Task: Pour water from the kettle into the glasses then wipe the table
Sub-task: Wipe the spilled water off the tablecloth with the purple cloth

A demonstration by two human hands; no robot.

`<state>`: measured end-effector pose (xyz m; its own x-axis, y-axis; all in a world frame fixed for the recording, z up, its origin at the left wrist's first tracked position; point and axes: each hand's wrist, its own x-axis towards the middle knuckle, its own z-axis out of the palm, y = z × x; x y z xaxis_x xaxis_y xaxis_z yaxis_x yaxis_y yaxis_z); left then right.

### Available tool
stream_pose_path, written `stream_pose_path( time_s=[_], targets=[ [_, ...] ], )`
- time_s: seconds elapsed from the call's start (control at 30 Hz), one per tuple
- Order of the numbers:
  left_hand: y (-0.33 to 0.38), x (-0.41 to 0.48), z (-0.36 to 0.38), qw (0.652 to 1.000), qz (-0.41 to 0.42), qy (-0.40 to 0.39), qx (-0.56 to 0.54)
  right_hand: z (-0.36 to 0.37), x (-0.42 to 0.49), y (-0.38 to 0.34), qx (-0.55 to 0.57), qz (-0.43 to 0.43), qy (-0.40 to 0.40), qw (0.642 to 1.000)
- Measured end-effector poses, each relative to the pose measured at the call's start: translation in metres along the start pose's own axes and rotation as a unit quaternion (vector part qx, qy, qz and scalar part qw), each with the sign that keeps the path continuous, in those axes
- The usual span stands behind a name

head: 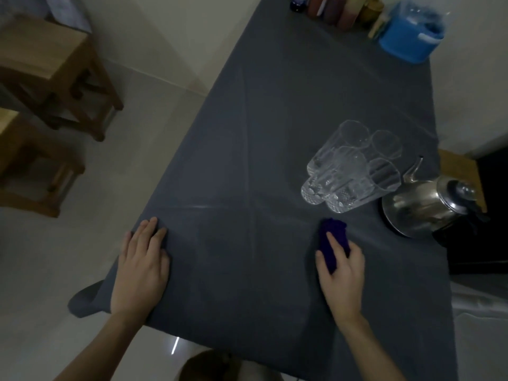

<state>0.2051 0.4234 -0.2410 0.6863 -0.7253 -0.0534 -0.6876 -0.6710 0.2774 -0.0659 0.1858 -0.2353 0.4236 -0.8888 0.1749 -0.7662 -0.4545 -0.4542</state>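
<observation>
Cloth under R hand, L hand flat on table.

Left hand flat, palm down — right hand pressing, fingers extended.

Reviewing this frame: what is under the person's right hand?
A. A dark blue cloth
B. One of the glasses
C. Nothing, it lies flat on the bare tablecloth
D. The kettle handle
A. The right hand presses a dark blue cloth onto the tablecloth, in front of the glasses and apart from the kettle; the left hand lies flat at the table's corner.
</observation>
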Motion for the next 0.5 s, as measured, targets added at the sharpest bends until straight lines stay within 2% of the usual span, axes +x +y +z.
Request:
stream_pose_path(
  time_s=[0.17,0.3,0.43,0.5],
  targets=[
    [0.0,0.0,-0.001,1.0,-0.004,-0.002,0.001,0.051,0.026,-0.076,0.056,-0.031,-0.026,0.998],
    [0.0,0.001,-0.001,1.0,-0.002,0.0,-0.003,0.073,0.035,-0.123,0.062,-0.115,-0.089,0.988],
    [0.002,-0.001,-0.003,1.0,-0.006,0.001,-0.014,0.06,0.03,-0.118,0.036,-0.28,-0.18,0.942],
    [0.003,-0.001,-0.005,1.0,-0.01,-0.001,-0.02,0.045,0.027,-0.093,0.028,-0.303,-0.208,0.929]
  ],
)
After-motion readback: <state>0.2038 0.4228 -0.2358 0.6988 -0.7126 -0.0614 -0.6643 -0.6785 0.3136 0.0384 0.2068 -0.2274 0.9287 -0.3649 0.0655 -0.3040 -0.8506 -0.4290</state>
